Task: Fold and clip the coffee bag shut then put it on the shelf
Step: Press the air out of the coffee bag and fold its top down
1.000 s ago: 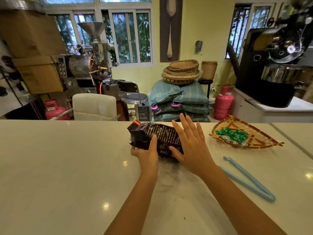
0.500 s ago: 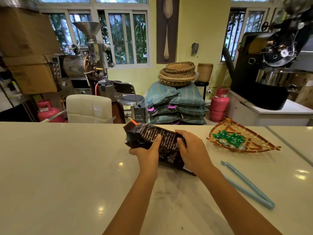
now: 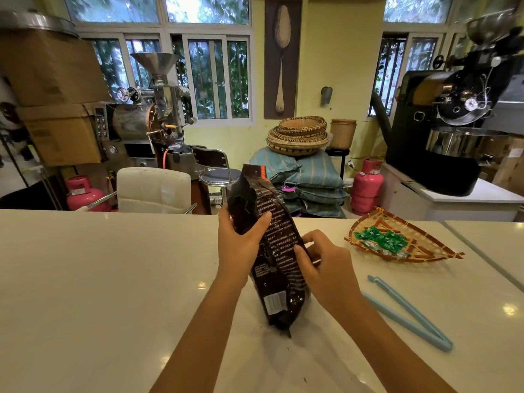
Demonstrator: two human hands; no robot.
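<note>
A dark brown coffee bag point(image 3: 279, 279) with white print stands nearly upright on the white counter point(image 3: 99, 279), its crumpled top leaning away from me to the left. My left hand point(image 3: 241, 242) grips the bag's upper left side, thumb across the front. On the right side of the bag, at its middle, my right hand point(image 3: 326, 268) holds on with curled fingers. A long light-blue bag clip point(image 3: 408, 312) lies open in a V on the counter, to the right of my right forearm.
A woven triangular tray point(image 3: 425, 251) with green packets sits at the right on the counter. Beyond the counter's far edge are a white chair point(image 3: 154, 190), coffee roasters, pink gas cylinders, stacked sacks and baskets. No shelf is visible.
The bag lay flat on the counter under my hands; both hands have gripped it and tipped it up to stand nearly upright. The clip has not moved.
</note>
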